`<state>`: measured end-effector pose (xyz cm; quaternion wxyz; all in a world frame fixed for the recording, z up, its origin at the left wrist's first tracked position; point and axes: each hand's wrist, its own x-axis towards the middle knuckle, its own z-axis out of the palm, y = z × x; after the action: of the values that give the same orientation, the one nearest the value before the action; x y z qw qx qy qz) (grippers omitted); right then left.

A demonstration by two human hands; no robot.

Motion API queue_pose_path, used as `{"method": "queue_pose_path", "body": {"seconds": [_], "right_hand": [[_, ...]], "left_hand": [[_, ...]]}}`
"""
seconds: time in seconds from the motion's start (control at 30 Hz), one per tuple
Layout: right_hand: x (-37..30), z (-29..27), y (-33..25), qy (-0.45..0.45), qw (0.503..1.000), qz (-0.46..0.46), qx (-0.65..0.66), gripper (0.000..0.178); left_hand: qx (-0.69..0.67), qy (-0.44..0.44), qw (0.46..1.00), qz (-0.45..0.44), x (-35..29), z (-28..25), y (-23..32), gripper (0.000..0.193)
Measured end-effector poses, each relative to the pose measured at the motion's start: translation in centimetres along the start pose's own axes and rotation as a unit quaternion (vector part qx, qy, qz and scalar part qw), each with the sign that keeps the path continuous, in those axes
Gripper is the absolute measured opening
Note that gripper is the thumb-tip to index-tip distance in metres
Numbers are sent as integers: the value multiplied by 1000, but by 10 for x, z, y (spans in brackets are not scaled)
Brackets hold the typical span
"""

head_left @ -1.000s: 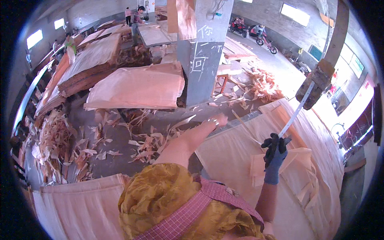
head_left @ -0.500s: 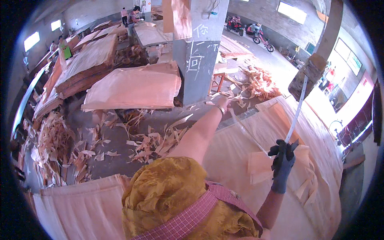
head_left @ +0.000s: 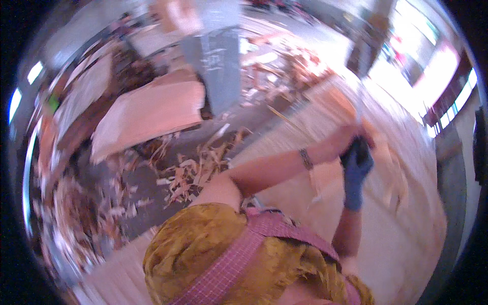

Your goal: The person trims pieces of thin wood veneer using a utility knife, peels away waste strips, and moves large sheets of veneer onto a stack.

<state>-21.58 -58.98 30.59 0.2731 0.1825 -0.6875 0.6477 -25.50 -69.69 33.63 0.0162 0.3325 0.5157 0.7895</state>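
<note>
My right hand (head_left: 358,161), in a dark glove with a blue-grey cuff, is closed round a thin, pale, straight stick (head_left: 362,84) that points up and away. Right beside it, overlapping the top of the glove, is my bare left hand (head_left: 348,140) with a band on its wrist. Motion smears its fingers, so whether they grip the stick is unclear. Under both hands spreads a stack of thin wood veneer sheets (head_left: 274,183). A small loose veneer piece (head_left: 325,178) lies on it by the glove, and a narrow yellowish strip (head_left: 290,122) lies farther off.
A grey pillar (head_left: 216,71) rises beyond the work surface. Left of it stands another veneer stack (head_left: 152,109). Torn veneer scraps (head_left: 198,173) litter the floor, with a larger scrap heap (head_left: 305,66) behind. A post (head_left: 368,43) stands at the far right.
My left hand has come back from the far edge of the veneer to beside the glove. My right hand has moved slightly up, still with the stick. The whole view has shifted and blurred.
</note>
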Motion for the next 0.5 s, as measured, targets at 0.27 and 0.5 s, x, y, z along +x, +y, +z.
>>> {"method": "queue_pose_path", "body": {"seconds": [0.27, 0.5], "right_hand": [[-52, -55, -64, 99, 986, 131, 34, 44], [-119, -167, -79, 163, 956, 236, -60, 71]], "left_hand": [[-363, -124, 892, -238, -1, 21, -18, 77], [-110, -360, 852, -364, -5, 127, -94, 42]]}}
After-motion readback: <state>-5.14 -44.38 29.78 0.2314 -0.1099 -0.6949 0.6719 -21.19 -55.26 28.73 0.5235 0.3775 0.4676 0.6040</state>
